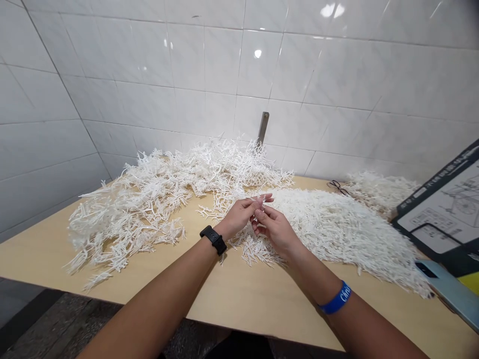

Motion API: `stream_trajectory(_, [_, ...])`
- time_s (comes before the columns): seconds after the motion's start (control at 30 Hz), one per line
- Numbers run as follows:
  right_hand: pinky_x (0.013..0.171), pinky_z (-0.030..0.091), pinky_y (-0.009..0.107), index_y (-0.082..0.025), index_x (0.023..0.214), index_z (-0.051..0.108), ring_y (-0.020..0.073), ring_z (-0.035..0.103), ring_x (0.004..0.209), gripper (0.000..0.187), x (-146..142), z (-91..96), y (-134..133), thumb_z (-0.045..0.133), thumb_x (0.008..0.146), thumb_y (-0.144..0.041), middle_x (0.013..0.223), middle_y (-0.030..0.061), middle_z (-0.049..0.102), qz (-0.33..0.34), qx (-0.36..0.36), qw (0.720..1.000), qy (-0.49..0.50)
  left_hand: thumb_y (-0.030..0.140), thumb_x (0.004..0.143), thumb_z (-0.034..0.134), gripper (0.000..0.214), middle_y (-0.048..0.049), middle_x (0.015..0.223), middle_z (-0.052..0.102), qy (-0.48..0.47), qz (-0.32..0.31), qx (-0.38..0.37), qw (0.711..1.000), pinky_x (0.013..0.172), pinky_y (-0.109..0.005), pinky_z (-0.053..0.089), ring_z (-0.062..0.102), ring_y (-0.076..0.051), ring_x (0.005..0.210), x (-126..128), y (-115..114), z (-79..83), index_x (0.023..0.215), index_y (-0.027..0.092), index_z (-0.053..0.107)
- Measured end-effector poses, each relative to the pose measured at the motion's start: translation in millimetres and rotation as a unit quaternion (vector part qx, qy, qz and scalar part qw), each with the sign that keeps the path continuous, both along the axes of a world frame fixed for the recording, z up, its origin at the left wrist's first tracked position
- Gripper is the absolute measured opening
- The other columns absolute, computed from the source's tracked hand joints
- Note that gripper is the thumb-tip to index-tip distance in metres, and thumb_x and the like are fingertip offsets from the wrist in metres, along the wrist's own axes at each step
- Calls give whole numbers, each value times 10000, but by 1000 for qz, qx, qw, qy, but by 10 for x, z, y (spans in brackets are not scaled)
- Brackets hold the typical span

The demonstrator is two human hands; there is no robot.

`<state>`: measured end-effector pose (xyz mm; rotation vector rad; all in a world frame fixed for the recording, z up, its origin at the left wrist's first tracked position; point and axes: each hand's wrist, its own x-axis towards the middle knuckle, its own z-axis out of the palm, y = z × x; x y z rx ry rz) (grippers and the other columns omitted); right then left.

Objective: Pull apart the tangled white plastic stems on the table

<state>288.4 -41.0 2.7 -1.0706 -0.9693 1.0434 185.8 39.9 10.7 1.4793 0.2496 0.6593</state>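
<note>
My left hand (240, 215), with a black watch strap at the wrist, meets my right hand (277, 228) over the middle of the table. Both are closed, thumbs and fingertips pinched together. A bit of a small white branched sprig (263, 200) shows between the fingertips; the fingers hide most of it. Behind and left of my hands spreads a loose heap of white branched sprigs (209, 167), coral-like in shape. Beside my right hand lies a denser pile of white sprigs (337, 224), and a few more rest just beneath my hands.
The wooden table (239, 304) stands against a white tiled wall (209, 55). A metal bar (263, 128) rises behind the heap. At the right are a dark printed box (445, 204), a light blue phone (449, 289), dark-rimmed glasses (338, 187) and another white pile (381, 189).
</note>
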Motion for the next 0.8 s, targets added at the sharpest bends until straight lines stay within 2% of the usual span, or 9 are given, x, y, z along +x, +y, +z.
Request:
stream_trajectory(0.2, [495, 387, 264, -178, 636, 547, 115, 504, 493, 392, 33, 29, 1, 761, 672, -504, 574, -16, 537, 30, -27, 999, 20, 582, 832, 554, 556, -150, 1168, 676, -17, 13, -37, 999, 498, -264, 470, 571, -92, 497, 7, 25, -50, 1204, 179, 646])
stream_trajectory(0.37, [435, 322, 252, -188, 576, 510, 100, 414, 421, 369, 27, 69, -13, 724, 704, -460, 476, -39, 440, 62, -38, 996, 46, 570, 813, 589, 484, -109, 844, 734, -43, 65, -59, 995, 615, -294, 506, 626, -143, 567, 71, 15, -87, 945, 117, 699])
stream_trajectory(0.43, [435, 316, 249, -190, 565, 508, 99, 405, 417, 371, -20, 69, -44, 705, 719, -464, 464, -41, 431, 88, -41, 995, 21, 570, 810, 595, 450, -45, 644, 685, -58, 113, -82, 989, 582, -269, 489, 603, -130, 521, 67, 57, -90, 881, 132, 667])
stream_trajectory(0.53, [462, 335, 256, -190, 585, 528, 110, 435, 434, 361, -87, 51, -93, 627, 786, -473, 481, -29, 471, 138, -37, 987, -66, 589, 837, 549, 427, 72, 397, 459, -93, 191, -118, 970, 491, -214, 418, 486, -89, 387, -7, 190, -74, 866, 168, 620])
stream_trajectory(0.57, [478, 349, 263, -190, 609, 550, 116, 447, 447, 342, -95, 41, -102, 590, 816, -461, 500, -22, 491, 137, -28, 985, -104, 590, 844, 539, 425, 78, 394, 443, -102, 205, -123, 966, 489, -207, 412, 478, -84, 383, -42, 235, -61, 885, 174, 618])
stream_trajectory(0.6, [504, 368, 273, -192, 648, 582, 124, 465, 472, 311, -91, 30, -105, 556, 841, -435, 532, -14, 517, 117, -12, 982, -146, 589, 848, 535, 429, 63, 436, 500, -105, 205, -125, 965, 508, -207, 425, 508, -85, 412, -75, 271, -47, 924, 176, 622])
stream_trajectory(0.67, [611, 422, 312, -205, 790, 666, 155, 535, 593, 223, -52, 5, -93, 505, 867, -340, 658, 15, 600, 35, 33, 968, -247, 595, 855, 518, 471, -20, 695, 692, -100, 180, -128, 970, 605, -227, 477, 624, -110, 577, -121, 303, -15, 1060, 184, 621])
stream_trajectory(0.7, [693, 439, 339, -220, 879, 693, 177, 570, 695, 211, -22, -6, -82, 491, 862, -278, 755, 31, 641, -13, 57, 954, -294, 601, 861, 502, 503, -63, 868, 731, -95, 161, -129, 974, 662, -245, 496, 662, -130, 681, -130, 298, -2, 1133, 191, 608])
stream_trajectory(0.8, [939, 383, 407, -260, 1049, 696, 228, 558, 1037, 343, 69, -18, -44, 472, 812, -156, 1075, 50, 664, -118, 104, 922, -354, 594, 882, 470, 551, -119, 1167, 681, -76, 112, -106, 985, 793, -293, 498, 667, -178, 909, -108, 233, 19, 1253, 202, 576])
